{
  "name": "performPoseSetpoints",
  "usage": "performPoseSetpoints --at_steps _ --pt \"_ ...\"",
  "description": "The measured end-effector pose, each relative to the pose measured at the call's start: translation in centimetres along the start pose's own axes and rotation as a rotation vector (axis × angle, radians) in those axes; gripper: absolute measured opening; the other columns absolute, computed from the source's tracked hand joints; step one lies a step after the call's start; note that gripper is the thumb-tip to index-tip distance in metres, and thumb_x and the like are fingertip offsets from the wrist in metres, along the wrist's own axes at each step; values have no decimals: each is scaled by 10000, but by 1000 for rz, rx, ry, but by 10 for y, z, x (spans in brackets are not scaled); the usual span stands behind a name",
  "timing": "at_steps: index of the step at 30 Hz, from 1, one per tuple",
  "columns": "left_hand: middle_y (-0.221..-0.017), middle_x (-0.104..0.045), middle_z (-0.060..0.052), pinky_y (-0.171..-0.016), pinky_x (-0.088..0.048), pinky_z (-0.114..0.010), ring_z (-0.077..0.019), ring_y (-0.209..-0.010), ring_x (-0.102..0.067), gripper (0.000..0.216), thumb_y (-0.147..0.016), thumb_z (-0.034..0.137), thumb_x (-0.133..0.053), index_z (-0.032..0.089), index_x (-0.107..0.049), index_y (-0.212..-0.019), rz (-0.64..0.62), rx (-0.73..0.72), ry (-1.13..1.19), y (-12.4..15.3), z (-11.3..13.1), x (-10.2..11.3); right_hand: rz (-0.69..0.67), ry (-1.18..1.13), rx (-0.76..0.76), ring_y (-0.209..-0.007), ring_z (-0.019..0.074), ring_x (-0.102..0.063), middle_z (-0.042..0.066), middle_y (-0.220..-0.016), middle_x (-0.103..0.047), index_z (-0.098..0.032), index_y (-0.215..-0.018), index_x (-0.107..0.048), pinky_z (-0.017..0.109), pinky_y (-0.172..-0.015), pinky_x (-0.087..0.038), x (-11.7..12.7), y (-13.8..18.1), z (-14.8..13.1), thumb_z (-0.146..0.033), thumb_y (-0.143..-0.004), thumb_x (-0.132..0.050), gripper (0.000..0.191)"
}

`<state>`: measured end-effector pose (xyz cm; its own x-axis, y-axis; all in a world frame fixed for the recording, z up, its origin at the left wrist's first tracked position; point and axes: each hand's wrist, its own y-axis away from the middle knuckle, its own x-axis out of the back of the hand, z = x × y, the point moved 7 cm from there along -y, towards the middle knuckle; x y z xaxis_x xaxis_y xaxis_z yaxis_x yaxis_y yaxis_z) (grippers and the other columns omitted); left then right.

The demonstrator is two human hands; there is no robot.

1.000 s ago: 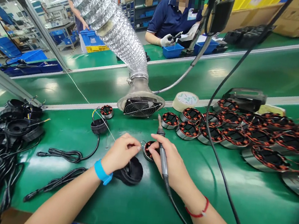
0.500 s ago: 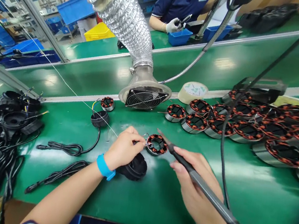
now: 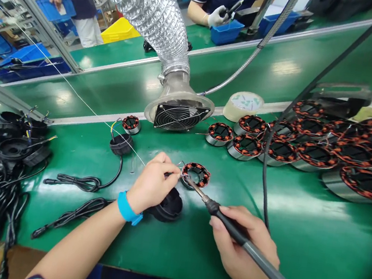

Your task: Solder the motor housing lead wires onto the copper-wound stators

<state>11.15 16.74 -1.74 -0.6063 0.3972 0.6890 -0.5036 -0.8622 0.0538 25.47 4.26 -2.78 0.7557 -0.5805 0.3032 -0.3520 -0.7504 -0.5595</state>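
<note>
Your right hand (image 3: 243,247) has changed its place. A second ago it lay on the coil ring (image 3: 202,171) with the soldering iron (image 3: 209,204) standing almost upright. After that it drew back toward you with the tip lifted over the ring. Now the hand is in the lower right of the centre, closed around the grey handle. The iron lies low and slanted, and its tip is down at the near-left edge of the ring.

Your left hand (image 3: 152,181) has not moved away. Its fingers are closed narrow and pinch the thin wire (image 3: 105,123), which comes down from the upper left of the frame. They are just beside the same edge of the ring. Under this hand lies a black round cap (image 3: 168,207).

The ring itself stays on the green table (image 3: 190,255), in the middle of the frame, below the fan (image 3: 177,116).

In my judgement, tip, wire and ring now come together at one spot. Whether the tip really touches the metal is too small to tell.
</note>
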Motion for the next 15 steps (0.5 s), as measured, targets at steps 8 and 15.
performPoseSetpoints --at_steps 8,15 --pt "-776 -494 -20 -740 -425 -264 -141 -780 -516 181 -839 138 -548 162 -723 -799 5 -2 1 0 0 1 -52 0 52 -609 147 -613 26 -748 -625 -232 -955 -550 278 -533 -530 -4 -6 -7 -137 -803 -605 187" --pt "-760 -480 -16 -720 -414 -257 -135 -759 -502 181 -837 119 -549 157 -718 -787 13 6 -5 0 1 1 -44 -18 90 -611 134 -612 16 -757 -627 -206 -964 -569 253 -529 -521 -3 -7 -6 -105 -776 -628 221"
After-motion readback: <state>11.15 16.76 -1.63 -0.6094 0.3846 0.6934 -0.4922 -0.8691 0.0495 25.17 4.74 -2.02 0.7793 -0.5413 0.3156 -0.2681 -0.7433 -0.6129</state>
